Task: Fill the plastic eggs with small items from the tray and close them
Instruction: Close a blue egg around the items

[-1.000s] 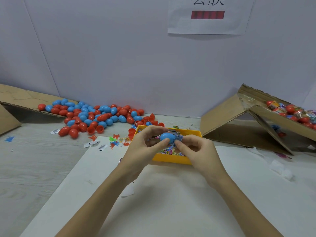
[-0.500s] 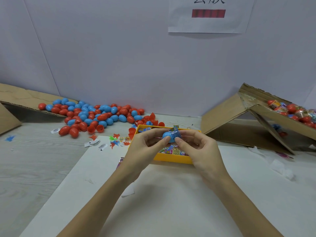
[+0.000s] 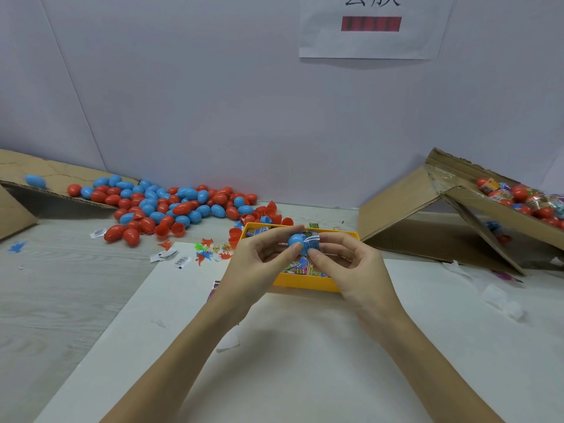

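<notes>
Blue plastic egg (image 3: 296, 241) with a printed packet (image 3: 312, 243) sits at frame centre, above the yellow plastic tray (image 3: 305, 282), pinched between both hands: left hand (image 3: 254, 264) grips its left end, right hand (image 3: 351, 267) grips the packet side.

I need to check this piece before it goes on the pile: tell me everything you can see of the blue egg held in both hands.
The blue egg is glossy plastic, held sideways in the air above the yellow tray. Its rounded left end is bare; a clear printed wrapper covers its right part. The left hand pinches the left end between thumb and fingers, and the right hand pinches the wrapped end. Whether the halves are fully closed cannot be told; the seam is hidden.
</notes>
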Available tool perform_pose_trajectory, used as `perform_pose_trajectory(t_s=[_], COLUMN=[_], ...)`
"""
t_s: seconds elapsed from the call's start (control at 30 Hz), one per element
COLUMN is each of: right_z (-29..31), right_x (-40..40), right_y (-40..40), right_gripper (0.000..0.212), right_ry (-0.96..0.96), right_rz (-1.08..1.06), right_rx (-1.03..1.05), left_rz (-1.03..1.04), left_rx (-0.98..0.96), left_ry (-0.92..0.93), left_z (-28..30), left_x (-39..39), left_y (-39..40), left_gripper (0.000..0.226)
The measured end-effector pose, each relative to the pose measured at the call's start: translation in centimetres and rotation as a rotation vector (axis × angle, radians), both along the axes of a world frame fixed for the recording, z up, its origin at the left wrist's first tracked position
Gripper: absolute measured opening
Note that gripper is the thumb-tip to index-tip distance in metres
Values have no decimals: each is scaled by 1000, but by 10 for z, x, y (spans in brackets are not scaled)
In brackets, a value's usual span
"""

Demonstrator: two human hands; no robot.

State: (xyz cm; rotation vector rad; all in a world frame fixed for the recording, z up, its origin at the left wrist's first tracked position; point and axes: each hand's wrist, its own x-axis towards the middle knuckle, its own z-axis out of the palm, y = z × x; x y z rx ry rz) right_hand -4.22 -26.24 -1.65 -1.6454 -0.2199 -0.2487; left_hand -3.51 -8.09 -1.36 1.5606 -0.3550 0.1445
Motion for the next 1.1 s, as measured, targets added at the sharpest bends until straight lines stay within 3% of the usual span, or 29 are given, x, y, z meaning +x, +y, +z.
perform_pose_trajectory(t_s=[0.2,0.37,0.53,0.77,1.1], right_z=[2,0,0,2,0], right_x=[0,1,2,0,-1], right_y=[0,-2,1,4,6], right_gripper=[27,22,24,51,43], right_ry=[19,40,117,243,242], right_rz=[1,9,86,85,66], right_rx=[10,70,183,396,460], left_rz=[64,71,260,177,159], left_rx=[8,149,301,315,238], left_ry=[-91,-247,-453,-474,-442], left_z=[-2,-5,-6,-8,-9], left_x=[-1,-2,-1,-1,-3], left_y=[-5,-8,-9,-8,-12], left_gripper=[25,50,46,49,39])
